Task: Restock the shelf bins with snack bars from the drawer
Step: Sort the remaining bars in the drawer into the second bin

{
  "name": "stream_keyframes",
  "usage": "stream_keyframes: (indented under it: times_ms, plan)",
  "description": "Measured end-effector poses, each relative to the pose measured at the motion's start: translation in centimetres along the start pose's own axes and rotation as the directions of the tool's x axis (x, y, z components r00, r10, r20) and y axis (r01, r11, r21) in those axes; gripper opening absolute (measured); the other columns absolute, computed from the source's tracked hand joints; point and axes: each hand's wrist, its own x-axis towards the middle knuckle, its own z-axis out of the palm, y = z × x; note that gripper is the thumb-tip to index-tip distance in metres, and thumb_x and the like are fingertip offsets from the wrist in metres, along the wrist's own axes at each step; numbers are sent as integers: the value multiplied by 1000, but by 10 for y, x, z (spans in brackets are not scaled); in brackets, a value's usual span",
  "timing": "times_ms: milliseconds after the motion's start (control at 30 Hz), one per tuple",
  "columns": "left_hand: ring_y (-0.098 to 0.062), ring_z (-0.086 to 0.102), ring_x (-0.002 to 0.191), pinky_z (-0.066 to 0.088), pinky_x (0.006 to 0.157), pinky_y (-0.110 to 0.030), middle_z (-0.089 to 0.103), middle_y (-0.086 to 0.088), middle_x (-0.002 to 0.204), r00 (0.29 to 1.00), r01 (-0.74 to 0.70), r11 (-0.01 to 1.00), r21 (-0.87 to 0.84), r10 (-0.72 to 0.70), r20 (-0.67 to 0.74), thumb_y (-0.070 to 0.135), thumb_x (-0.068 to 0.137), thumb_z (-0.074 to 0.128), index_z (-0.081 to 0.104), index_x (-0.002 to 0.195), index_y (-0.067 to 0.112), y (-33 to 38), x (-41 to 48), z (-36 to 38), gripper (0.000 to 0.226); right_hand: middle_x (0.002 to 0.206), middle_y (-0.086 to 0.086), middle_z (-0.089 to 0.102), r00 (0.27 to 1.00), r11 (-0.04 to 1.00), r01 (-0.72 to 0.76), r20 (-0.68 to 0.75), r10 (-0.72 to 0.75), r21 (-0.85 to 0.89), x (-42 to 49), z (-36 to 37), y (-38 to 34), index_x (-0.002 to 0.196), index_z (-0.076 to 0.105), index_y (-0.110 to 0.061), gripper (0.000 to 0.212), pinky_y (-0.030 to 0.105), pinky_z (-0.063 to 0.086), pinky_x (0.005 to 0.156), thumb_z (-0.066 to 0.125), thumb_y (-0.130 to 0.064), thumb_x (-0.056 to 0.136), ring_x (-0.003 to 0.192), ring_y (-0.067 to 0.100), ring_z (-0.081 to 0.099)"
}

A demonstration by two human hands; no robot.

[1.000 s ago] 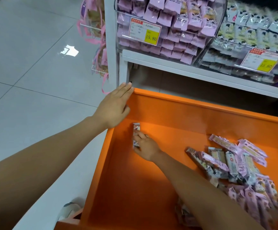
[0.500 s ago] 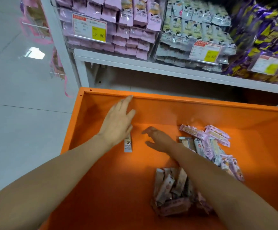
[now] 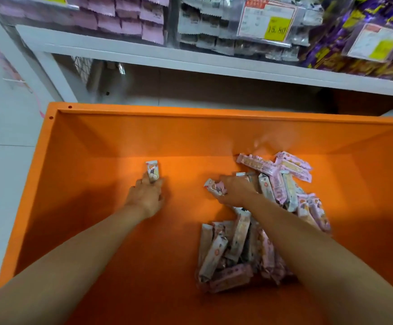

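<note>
Both hands are down in the orange drawer [image 3: 120, 137], so this is the gathering step. The left hand [image 3: 147, 195] has its fingers curled on the near end of a lone snack bar [image 3: 153, 171] lying on the drawer floor, well apart from the rest. The right hand [image 3: 236, 190] is at the edge of the heap of bars [image 3: 235, 252], fingers closed round a pink-wrapped bar [image 3: 214, 186] whose end pokes out to the left. Nothing is on its way up yet. Next, by my reading, both hands lift clear of the drawer wall and carry their bars to the shelf bins [image 3: 129, 22] above, matching each wrapper to its bin.
</note>
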Motion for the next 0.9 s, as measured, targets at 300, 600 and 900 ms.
stream_keyframes:
  times_ms: [300,600,900]
  plan:
    - [-36,42,129,39,105,-39,33,-17,146,983,-116,981,-152,92,-158,28,97,50,29,152,30,-3,-2,3,60,127,6,56,981,994,109,-159,-110,-14,24,-3,-38,134,48,-17,70,39,36,96,64,-60,81,121,27,47]
    - [-32,45,121,41,98,-39,46,-17,127,976,126,966,-226,-161,-144,43,92,61,46,132,4,-1,5,7,59,115,9,56,922,974,191,-318,-220,-121,21,5,-59,109,61,-8,48,39,32,91,68,-47,80,111,30,45]
    - [-28,62,99,42,74,-27,65,-12,111,924,308,593,-744,-371,87,14,83,72,58,109,2,-8,9,-4,32,63,-6,38,984,875,14,-164,75,484,18,-1,-88,137,42,-5,50,27,25,45,54,-36,99,56,18,45]
